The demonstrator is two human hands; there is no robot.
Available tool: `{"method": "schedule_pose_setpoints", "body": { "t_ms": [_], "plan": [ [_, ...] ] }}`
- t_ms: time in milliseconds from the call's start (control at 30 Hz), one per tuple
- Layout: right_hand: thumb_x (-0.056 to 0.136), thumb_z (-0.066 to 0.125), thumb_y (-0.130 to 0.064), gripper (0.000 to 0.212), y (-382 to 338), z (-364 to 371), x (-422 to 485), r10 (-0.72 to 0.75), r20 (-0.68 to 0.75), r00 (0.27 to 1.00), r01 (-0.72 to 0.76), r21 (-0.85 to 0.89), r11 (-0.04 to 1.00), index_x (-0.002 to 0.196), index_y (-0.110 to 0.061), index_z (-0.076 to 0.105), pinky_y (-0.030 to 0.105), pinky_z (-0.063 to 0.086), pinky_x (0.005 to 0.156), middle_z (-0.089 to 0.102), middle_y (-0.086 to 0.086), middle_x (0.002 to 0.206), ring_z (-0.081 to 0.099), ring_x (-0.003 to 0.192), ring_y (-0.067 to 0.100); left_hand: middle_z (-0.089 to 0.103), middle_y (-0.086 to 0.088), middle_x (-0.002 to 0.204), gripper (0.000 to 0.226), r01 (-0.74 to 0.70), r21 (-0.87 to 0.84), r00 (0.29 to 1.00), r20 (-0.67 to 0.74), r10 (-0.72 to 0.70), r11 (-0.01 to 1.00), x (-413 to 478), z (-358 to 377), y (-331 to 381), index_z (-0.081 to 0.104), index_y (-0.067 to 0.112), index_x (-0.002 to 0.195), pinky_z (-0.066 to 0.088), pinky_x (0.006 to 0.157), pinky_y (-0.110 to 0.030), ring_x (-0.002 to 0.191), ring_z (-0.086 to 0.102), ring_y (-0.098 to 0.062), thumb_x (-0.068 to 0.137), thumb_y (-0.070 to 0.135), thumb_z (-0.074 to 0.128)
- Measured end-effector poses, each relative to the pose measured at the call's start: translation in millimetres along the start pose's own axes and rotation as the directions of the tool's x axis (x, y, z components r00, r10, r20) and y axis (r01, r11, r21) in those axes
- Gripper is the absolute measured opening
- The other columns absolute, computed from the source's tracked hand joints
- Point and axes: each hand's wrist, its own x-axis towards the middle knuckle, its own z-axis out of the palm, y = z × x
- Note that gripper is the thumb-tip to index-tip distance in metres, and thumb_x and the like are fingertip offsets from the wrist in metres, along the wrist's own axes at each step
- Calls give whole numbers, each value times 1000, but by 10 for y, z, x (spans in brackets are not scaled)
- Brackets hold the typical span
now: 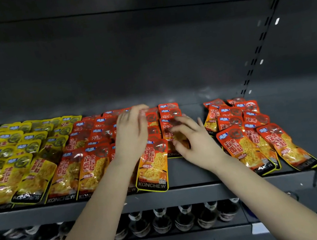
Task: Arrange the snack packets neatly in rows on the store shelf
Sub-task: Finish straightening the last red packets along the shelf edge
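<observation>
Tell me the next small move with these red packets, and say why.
Probably the right hand should slide the red stack beneath it forward, level with the front packet beside it. That stack stops short of the shelf lip, while its neighbour reaches it, so the row's front edge is uneven. The left hand hovers open alongside.

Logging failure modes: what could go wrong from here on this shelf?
The front red packet overhangs the shelf lip; withdrawing the left hand could nudge it off. The skewed red group has front packets at the lip, so they may slide. The right hand hovers over overlapped red packets; lifting one could drag neighbours.
</observation>
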Motion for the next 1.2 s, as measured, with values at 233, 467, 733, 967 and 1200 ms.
{"method": "schedule_pose_setpoints", "body": {
  "t_ms": [233,467,733,967,1200],
  "plan": [
    [77,56,-55,56,-59,66,-7,-170,138,976,169,19,985,121,-20,57,34,23,113,62,-1,105,52,110,16,57,1,53,15,61,121,994,84,-71,991,26,-52,-113,62,19,97,49,78,-35,49,54,-17,86,18,52],
    [78,69,-11,39,-123,65,-12,-189,81,979,171,193,966,116,-17,61,22,40,92,61,-9,87,55,92,11,37,10,41,22,-40,163,971,240,-1,986,-20,32,-44,68,20,90,45,66,-30,48,52,-24,84,27,48],
    [80,72,-29,54,-206,56,-27,-136,177,975,97,217,971,127,-16,48,14,36,97,56,-3,121,49,111,5,53,2,47,37,-59,292,992,122,24,955,-39,41,-6,63,21,98,43,38,-27,38,51,-19,88,37,32],
    [76,73,-6,44,-196,40,-7,-84,137,987,24,387,922,116,-17,57,16,46,82,52,-6,98,55,77,10,52,2,47,34,-61,279,997,63,45,958,-52,49,1,63,18,95,27,38,-17,35,47,-16,89,35,35],
    [79,63,3,35,-47,-35,64,82,-227,970,-4,322,947,101,-23,65,13,44,79,51,-16,101,57,78,6,51,4,48,39,18,258,1000,11,-22,966,-43,21,-8,64,19,97,31,42,-19,39,47,-17,87,38,32]
  ]
}}
